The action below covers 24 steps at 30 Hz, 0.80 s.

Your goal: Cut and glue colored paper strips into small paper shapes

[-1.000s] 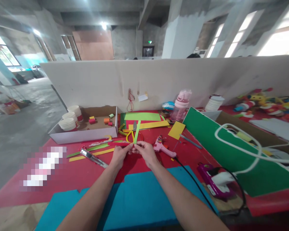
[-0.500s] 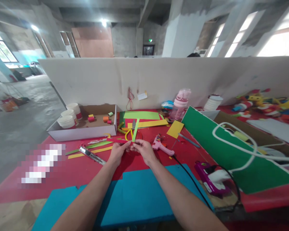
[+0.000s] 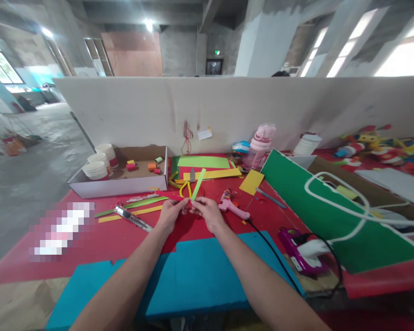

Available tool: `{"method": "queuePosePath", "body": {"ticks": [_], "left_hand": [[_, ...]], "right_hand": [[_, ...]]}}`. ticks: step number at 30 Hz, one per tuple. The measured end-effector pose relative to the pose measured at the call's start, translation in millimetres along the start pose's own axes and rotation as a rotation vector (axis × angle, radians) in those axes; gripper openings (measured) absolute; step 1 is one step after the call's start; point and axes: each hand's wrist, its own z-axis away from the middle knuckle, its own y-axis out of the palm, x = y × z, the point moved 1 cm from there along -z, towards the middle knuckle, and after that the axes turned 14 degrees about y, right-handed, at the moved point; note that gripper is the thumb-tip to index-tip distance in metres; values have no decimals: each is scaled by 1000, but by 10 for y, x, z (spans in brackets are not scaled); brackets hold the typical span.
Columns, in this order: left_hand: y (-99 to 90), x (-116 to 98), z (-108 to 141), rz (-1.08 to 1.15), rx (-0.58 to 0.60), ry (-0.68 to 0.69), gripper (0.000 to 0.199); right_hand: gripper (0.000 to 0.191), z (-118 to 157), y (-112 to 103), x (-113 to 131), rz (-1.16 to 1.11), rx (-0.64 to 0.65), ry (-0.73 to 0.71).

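Close together over the red table, my two hands meet at the fingertips. My left hand (image 3: 172, 214) pinches a red paper strip (image 3: 169, 195) that runs out to the left. Between the fingers of my right hand (image 3: 207, 211) is a light green paper strip (image 3: 198, 183), standing up and leaning right. The strips' lower ends are hidden by my fingers. Just behind lie yellow-handled pliers (image 3: 186, 187). A pink glue gun (image 3: 233, 208) rests right of my right hand. Left of my left hand is a utility knife (image 3: 133, 217), beside green (image 3: 146, 202) and yellow strips (image 3: 138, 213).
A shallow box (image 3: 119, 185) with white cups and small paper rolls stands at back left. A green-sided box (image 3: 317, 216) and a purple power strip (image 3: 300, 253) are on the right. Blue board (image 3: 200, 276) covers the front edge; a pink bottle (image 3: 260, 145) stands behind.
The green strip has tilted further to the right in my right hand. The view has shifted slightly; both hands stay together at about the same place.
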Motion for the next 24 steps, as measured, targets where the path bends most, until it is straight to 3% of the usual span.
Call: {"method": "queuePosePath", "body": {"ticks": [10, 14, 18, 24], "left_hand": [[-4, -12, -2, 95, -61, 17, 33], [27, -39, 10, 120, -13, 39, 32], [36, -34, 10, 34, 70, 79, 27], [13, -9, -9, -55, 42, 88, 27]], "right_hand": [[32, 25, 27, -12, 27, 19, 13], [32, 6, 12, -6, -49, -8, 12], [31, -10, 14, -10, -99, -3, -20], [28, -2, 41, -43, -65, 58, 19]]}}
